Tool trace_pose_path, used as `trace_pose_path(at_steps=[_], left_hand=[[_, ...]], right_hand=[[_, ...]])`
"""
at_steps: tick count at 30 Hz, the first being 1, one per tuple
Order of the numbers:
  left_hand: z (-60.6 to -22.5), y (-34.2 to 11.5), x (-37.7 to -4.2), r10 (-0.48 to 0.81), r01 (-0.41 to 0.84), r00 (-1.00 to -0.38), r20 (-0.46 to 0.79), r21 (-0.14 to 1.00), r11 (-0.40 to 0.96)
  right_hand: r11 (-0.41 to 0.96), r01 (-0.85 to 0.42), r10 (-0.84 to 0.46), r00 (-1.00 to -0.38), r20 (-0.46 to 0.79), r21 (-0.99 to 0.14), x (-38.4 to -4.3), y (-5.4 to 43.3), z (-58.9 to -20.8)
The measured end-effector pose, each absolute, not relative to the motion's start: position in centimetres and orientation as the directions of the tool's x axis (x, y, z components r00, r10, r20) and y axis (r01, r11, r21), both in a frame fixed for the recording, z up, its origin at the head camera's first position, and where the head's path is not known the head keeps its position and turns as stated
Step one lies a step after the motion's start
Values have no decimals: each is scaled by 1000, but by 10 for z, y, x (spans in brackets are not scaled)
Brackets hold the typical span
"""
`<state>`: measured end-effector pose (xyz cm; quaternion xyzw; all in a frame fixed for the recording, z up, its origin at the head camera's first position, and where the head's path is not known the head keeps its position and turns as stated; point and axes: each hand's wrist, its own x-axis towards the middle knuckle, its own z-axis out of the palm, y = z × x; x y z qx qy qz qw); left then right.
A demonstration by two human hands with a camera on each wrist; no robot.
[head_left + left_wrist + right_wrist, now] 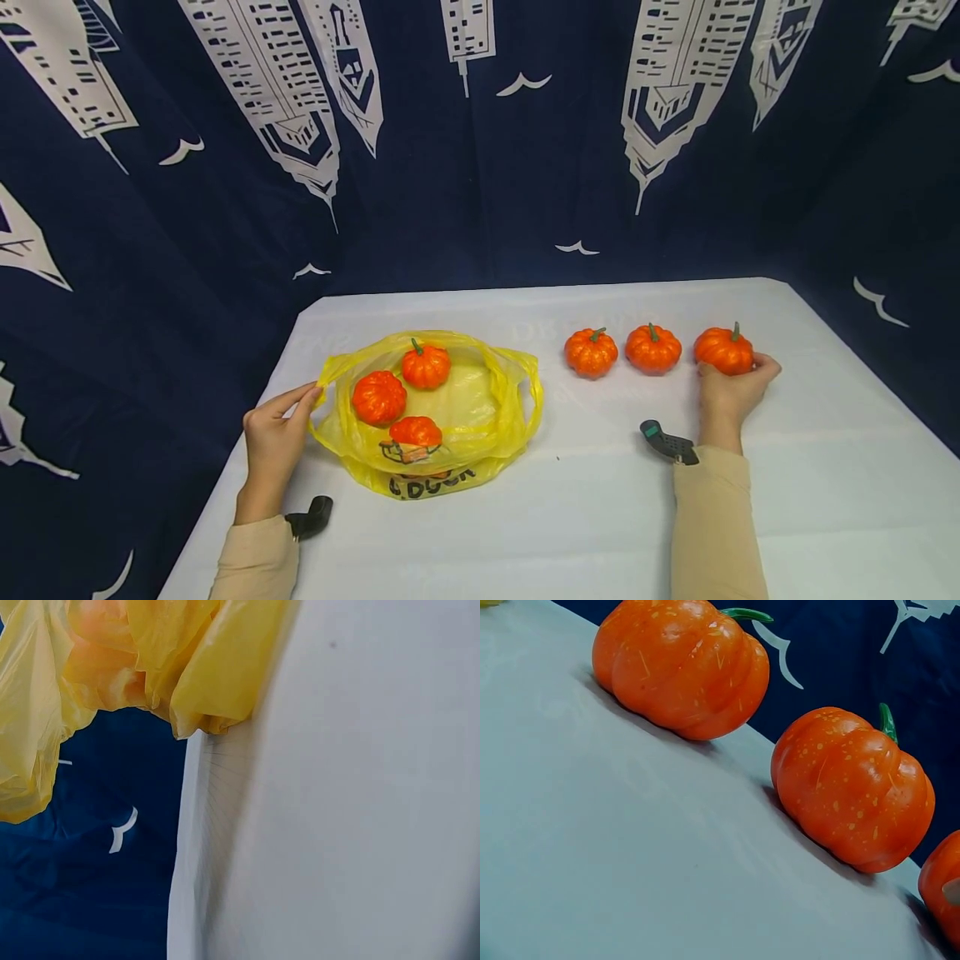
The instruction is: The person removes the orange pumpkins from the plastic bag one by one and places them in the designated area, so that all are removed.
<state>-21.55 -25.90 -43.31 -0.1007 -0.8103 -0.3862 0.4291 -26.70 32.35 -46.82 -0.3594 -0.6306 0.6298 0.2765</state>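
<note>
A yellow plastic bag (480,450) sits on the left of the table with its mouth spread. Inside lie several small orange pumpkins, among them one with a green stem (426,367). My left hand (273,437) pinches the bag's left handle between thumb and fingers. Over at the right, my right hand (735,400) grips the rightmost pumpkin (723,348) from its near side. The right wrist view catches only a slice of that pumpkin (937,877), with a fingertip on it. The left wrist view shows the bag's crumpled side (225,667) but not the hand.
Two more pumpkins, a left one (591,353) and a middle one (654,348), stand in a row beside the gripped one. The white-covered table (600,517) ends at a dark blue cloth (480,208) with white building prints behind and at the left.
</note>
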Motion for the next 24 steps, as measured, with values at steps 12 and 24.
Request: trace_pose_path(at_steps=[12, 24], left_hand=[[-435, -259, -217, -173, 494, -612, 772, 544, 679], [-436, -259, -219, -174, 496, -605, 777, 539, 680]], right_hand=[[-12, 181, 772, -624, -124, -983, -266, 328, -471], [-37, 215, 759, -629, -167, -976, -264, 329, -466]])
